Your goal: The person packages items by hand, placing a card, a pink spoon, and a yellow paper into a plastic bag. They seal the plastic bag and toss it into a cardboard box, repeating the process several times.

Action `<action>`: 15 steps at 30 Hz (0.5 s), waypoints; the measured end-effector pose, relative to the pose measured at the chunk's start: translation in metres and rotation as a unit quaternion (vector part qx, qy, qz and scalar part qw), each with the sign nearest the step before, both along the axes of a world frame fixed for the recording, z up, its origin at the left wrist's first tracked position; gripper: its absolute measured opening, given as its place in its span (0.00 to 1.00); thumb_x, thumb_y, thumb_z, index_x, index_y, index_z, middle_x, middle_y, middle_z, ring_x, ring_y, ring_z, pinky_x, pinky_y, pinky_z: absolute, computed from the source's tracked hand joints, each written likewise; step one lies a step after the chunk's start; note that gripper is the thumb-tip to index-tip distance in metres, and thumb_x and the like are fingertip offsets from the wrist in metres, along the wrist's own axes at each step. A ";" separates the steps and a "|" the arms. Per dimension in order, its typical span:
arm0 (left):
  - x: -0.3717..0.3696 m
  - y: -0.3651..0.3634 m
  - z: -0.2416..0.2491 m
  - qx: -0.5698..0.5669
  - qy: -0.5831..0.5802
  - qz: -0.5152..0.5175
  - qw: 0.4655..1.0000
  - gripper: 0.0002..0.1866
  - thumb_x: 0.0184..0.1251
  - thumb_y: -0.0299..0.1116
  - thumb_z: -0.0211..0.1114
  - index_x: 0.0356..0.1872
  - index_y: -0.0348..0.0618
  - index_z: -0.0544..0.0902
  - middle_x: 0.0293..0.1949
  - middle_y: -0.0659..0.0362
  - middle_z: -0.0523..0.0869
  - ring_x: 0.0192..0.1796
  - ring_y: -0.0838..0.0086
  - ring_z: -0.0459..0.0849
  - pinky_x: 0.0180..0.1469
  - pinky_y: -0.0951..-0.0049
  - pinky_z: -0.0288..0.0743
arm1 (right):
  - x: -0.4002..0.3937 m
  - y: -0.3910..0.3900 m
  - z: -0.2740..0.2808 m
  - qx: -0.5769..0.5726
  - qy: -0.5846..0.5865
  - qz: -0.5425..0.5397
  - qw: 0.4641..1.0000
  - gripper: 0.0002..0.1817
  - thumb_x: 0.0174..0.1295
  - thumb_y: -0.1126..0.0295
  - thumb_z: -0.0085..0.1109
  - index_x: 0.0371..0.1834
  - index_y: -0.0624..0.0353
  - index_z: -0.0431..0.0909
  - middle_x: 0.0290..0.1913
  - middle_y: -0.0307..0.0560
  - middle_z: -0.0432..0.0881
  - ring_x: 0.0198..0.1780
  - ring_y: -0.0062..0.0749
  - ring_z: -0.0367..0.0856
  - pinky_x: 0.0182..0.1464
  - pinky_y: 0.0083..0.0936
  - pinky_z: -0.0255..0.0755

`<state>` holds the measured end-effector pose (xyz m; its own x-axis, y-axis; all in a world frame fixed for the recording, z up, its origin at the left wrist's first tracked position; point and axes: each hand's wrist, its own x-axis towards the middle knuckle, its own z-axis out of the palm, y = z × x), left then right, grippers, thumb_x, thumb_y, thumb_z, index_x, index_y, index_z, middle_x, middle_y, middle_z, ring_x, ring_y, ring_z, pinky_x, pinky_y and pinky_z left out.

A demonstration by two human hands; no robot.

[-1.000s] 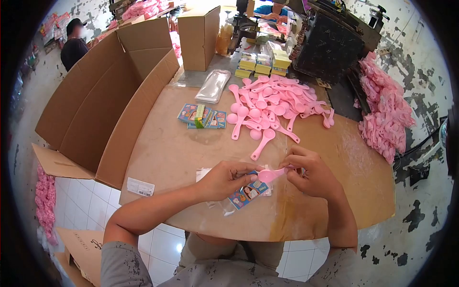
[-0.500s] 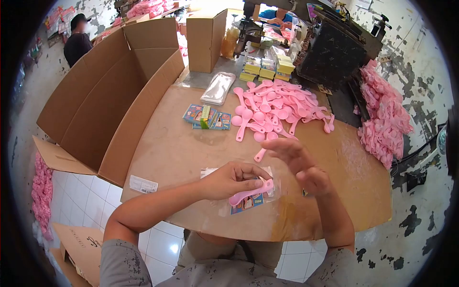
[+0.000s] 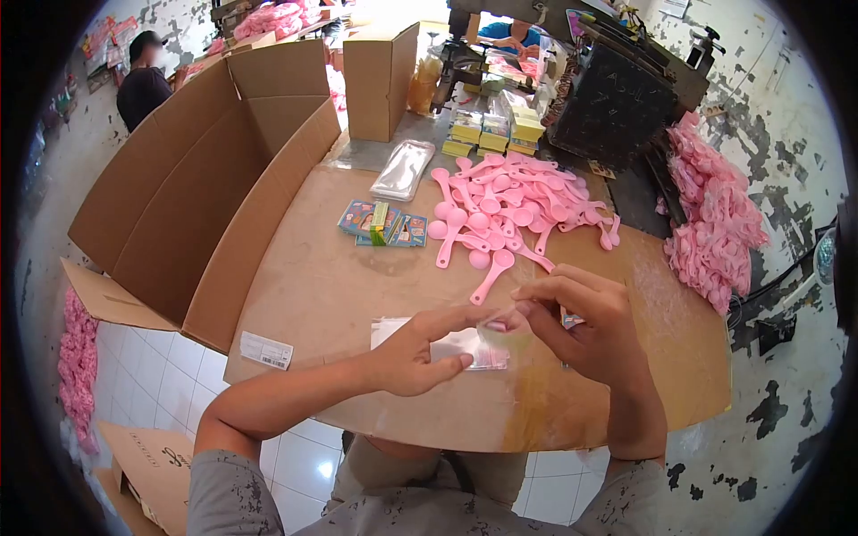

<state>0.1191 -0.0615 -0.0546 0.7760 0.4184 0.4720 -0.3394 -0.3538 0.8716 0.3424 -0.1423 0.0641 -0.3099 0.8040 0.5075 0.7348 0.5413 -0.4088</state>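
Observation:
My left hand (image 3: 420, 353) is over the near part of the cardboard-covered table, thumb and index finger spread apart. Its index fingertip reaches the fingers of my right hand (image 3: 581, 326), which pinches the edge of a clear plastic bag (image 3: 494, 327). How much of this see-through bag is between the hands is hard to make out. Below lie flat clear bags (image 3: 487, 360), partly covered by my left hand. A small bit of a printed packet (image 3: 570, 319) shows behind my right hand. Beyond the hands is a heap of pink measuring spoons (image 3: 509, 201).
A bundle of printed cards (image 3: 402, 230) and a stack of clear bags (image 3: 404, 170) lie behind my left hand. A large open carton (image 3: 259, 214) stands left. Card stacks (image 3: 480, 132) and a dark machine (image 3: 612, 98) are at the back. Two other people are farther off.
The pink spoon and blue card that were at my left hand no longer show there. My left hand has opened; my right hand has come down and closed its fingertips on the clear bag.

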 end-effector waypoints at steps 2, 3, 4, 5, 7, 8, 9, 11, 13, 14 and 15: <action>0.002 -0.008 0.007 0.027 -0.012 0.030 0.999 0.26 0.79 0.25 0.65 0.74 0.38 0.74 0.69 0.54 0.84 0.71 0.65 0.82 0.72 0.63 0.76 | -0.005 -0.003 0.003 -0.052 0.045 -0.026 0.997 0.05 0.65 0.76 0.71 0.42 0.62 0.88 0.33 0.44 0.86 0.31 0.27 0.85 0.32 0.24 0.76; 0.003 -0.009 0.009 0.021 -0.014 0.040 0.999 0.25 0.79 0.24 0.65 0.74 0.38 0.75 0.68 0.54 0.85 0.69 0.65 0.84 0.70 0.65 0.78 | -0.006 -0.003 0.002 -0.063 0.049 -0.025 0.997 0.05 0.65 0.76 0.71 0.42 0.62 0.88 0.33 0.44 0.86 0.31 0.27 0.85 0.32 0.24 0.77; 0.004 -0.010 0.011 0.016 -0.016 0.050 0.998 0.24 0.79 0.23 0.64 0.73 0.37 0.76 0.66 0.54 0.87 0.67 0.65 0.86 0.68 0.66 0.80 | -0.007 -0.002 0.000 -0.074 0.052 -0.024 0.996 0.05 0.65 0.76 0.71 0.42 0.62 0.88 0.33 0.44 0.86 0.31 0.27 0.85 0.32 0.23 0.77; 0.005 -0.010 0.012 0.011 -0.018 0.061 0.998 0.23 0.80 0.23 0.64 0.73 0.37 0.76 0.65 0.54 0.88 0.65 0.65 0.88 0.66 0.67 0.82 | -0.008 -0.001 -0.002 -0.084 0.056 -0.023 0.995 0.05 0.65 0.76 0.72 0.43 0.62 0.88 0.34 0.44 0.86 0.30 0.27 0.85 0.33 0.23 0.77; 0.003 -0.008 0.008 -0.017 -0.005 0.060 0.998 0.22 0.82 0.24 0.62 0.73 0.38 0.77 0.66 0.52 0.86 0.62 0.68 0.89 0.63 0.69 0.84 | -0.007 0.001 -0.007 -0.071 0.059 -0.007 0.996 0.07 0.65 0.75 0.72 0.44 0.63 0.87 0.34 0.44 0.86 0.31 0.27 0.85 0.32 0.23 0.77; 0.003 -0.008 0.007 -0.031 0.002 0.058 0.998 0.21 0.83 0.24 0.61 0.73 0.38 0.77 0.66 0.51 0.86 0.61 0.70 0.90 0.62 0.70 0.84 | -0.007 0.002 -0.010 -0.065 0.061 0.000 0.996 0.07 0.65 0.75 0.72 0.45 0.63 0.87 0.35 0.45 0.86 0.31 0.28 0.85 0.32 0.23 0.77; 0.002 -0.008 0.007 -0.060 0.012 0.070 0.996 0.21 0.82 0.24 0.61 0.73 0.38 0.77 0.64 0.50 0.87 0.59 0.71 0.90 0.61 0.70 0.85 | -0.008 0.003 -0.014 -0.022 0.060 -0.022 0.998 0.08 0.65 0.75 0.72 0.46 0.62 0.87 0.37 0.45 0.85 0.34 0.29 0.86 0.34 0.25 0.77; 0.001 -0.010 0.008 -0.119 0.033 0.093 0.988 0.21 0.82 0.24 0.62 0.72 0.37 0.77 0.60 0.50 0.90 0.55 0.74 0.91 0.57 0.72 0.86 | -0.010 0.007 -0.021 0.063 0.058 -0.067 0.994 0.09 0.64 0.76 0.72 0.47 0.60 0.86 0.41 0.46 0.85 0.39 0.32 0.87 0.39 0.28 0.78; 0.000 -0.012 0.010 -0.124 0.028 0.100 0.987 0.22 0.82 0.23 0.62 0.73 0.36 0.76 0.54 0.51 0.92 0.51 0.76 0.92 0.56 0.73 0.86 | -0.010 0.011 -0.027 0.137 -0.033 -0.049 0.989 0.10 0.62 0.75 0.73 0.47 0.59 0.86 0.44 0.45 0.84 0.44 0.35 0.86 0.45 0.31 0.77; 0.001 -0.012 0.011 -0.125 0.025 0.103 0.986 0.23 0.81 0.23 0.63 0.74 0.35 0.76 0.50 0.52 0.94 0.49 0.77 0.92 0.55 0.73 0.86 | -0.010 0.012 -0.029 0.174 -0.079 -0.040 0.981 0.11 0.61 0.75 0.73 0.46 0.58 0.86 0.45 0.45 0.83 0.47 0.37 0.85 0.48 0.33 0.76; 0.000 -0.012 0.009 -0.101 0.032 0.114 0.988 0.24 0.80 0.23 0.64 0.74 0.35 0.75 0.47 0.52 0.94 0.47 0.78 0.92 0.53 0.73 0.87 | -0.013 0.014 -0.031 0.182 -0.109 -0.033 0.977 0.11 0.59 0.74 0.73 0.45 0.58 0.85 0.45 0.44 0.83 0.48 0.37 0.84 0.50 0.34 0.75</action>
<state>0.1195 -0.0739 -0.0451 0.6755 0.6670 0.3145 -0.2131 -0.2317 0.9492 0.3290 -0.1282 0.0328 -0.3952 0.6044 0.6918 0.8213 0.5697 -0.0285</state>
